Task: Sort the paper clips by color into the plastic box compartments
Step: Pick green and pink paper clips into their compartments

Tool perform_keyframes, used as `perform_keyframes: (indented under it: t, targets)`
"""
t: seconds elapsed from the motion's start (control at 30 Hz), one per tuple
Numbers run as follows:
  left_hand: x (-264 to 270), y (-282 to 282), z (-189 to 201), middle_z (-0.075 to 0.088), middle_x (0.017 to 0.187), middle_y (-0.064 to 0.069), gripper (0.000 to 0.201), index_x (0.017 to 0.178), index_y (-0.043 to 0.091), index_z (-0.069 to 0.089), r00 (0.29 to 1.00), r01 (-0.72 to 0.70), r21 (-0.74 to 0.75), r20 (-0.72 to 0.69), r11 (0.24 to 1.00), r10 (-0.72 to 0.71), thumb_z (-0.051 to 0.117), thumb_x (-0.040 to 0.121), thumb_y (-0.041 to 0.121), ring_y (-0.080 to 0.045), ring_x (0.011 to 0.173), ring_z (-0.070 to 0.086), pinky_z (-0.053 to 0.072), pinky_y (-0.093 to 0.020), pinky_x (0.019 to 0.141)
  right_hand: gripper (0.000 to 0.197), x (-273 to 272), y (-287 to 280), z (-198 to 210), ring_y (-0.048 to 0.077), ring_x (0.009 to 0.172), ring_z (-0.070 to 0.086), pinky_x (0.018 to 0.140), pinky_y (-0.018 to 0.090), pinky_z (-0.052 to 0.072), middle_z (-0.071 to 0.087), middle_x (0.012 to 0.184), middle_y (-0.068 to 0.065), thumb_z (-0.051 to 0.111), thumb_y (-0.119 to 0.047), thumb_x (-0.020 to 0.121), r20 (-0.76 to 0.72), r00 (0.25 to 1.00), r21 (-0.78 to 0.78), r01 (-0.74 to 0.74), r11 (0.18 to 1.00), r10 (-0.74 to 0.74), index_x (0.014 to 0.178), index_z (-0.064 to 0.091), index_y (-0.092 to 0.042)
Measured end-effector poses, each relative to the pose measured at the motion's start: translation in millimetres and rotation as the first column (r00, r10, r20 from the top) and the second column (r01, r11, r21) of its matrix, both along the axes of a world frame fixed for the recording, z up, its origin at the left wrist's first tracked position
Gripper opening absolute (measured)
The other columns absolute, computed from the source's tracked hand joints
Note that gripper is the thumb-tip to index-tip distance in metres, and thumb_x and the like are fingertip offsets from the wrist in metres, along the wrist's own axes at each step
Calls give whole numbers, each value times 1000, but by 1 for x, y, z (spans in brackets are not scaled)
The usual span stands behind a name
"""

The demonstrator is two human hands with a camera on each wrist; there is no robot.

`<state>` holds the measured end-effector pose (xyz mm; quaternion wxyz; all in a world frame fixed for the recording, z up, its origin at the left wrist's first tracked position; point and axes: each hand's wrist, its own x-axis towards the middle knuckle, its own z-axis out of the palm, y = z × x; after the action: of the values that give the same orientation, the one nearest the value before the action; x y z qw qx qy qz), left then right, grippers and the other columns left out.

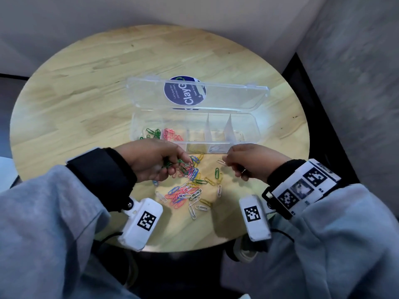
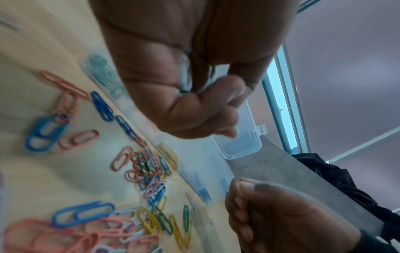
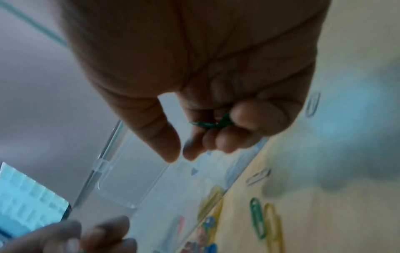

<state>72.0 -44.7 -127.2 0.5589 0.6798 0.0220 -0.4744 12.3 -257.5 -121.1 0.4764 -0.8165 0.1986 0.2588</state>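
A clear plastic box (image 1: 257, 126) lies open on the round wooden table (image 1: 86, 93), its lid (image 1: 237, 98) folded back. Green clips (image 1: 151, 133) fill its leftmost compartment, pink clips (image 1: 170, 134) the one beside it, then yellow clips (image 1: 195, 147). A mixed pile of paper clips (image 1: 185, 190) lies in front of the box. My left hand (image 1: 181, 162) hovers over the pile's far end and grips several green clips (image 1: 170, 164). My right hand (image 1: 226, 162) is right of the pile; its curled fingers hold a green clip (image 3: 207, 124).
A white clip (image 1: 221, 162) lies by my right fingertips. A green clip (image 1: 217, 172) and a yellow one lie side by side below it. A round blue sticker (image 1: 184, 90) shows through the lid. The table's near edge runs just behind my wrists.
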Motion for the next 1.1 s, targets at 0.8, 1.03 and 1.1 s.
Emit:
perform_keyframes:
  t: [0.8, 1.03, 1.1]
  targets:
    - [-4, -13, -28, 44, 63, 12, 10, 83, 27, 57, 576, 202, 685, 495, 700, -651, 66, 81, 24, -1, 58, 40, 30, -19, 52, 19, 12, 22, -30, 23, 90, 63, 69, 27, 48, 68, 96, 7, 63, -24, 79, -83, 927, -535, -350, 769, 365, 89, 67, -9]
    - [-4, -10, -28, 43, 62, 12, 9, 79, 26, 56, 546, 184, 713, 498, 676, -674, 65, 82, 26, 0, 58, 39, 29, -19, 52, 21, 12, 24, -22, 12, 56, 48, 54, 23, 39, 54, 62, -3, 65, -19, 78, -78, 917, -356, -392, 849, 390, 61, 53, -20]
    - [-5, -8, -27, 44, 61, 11, 11, 78, 26, 55, 552, 184, 720, 487, 669, -677, 66, 80, 25, 0, 58, 40, 29, -20, 51, 20, 13, 23, -21, 17, 52, 47, 57, 27, 41, 59, 64, 5, 63, -13, 77, -51, 939, -205, -344, 916, 341, 61, 53, -19]
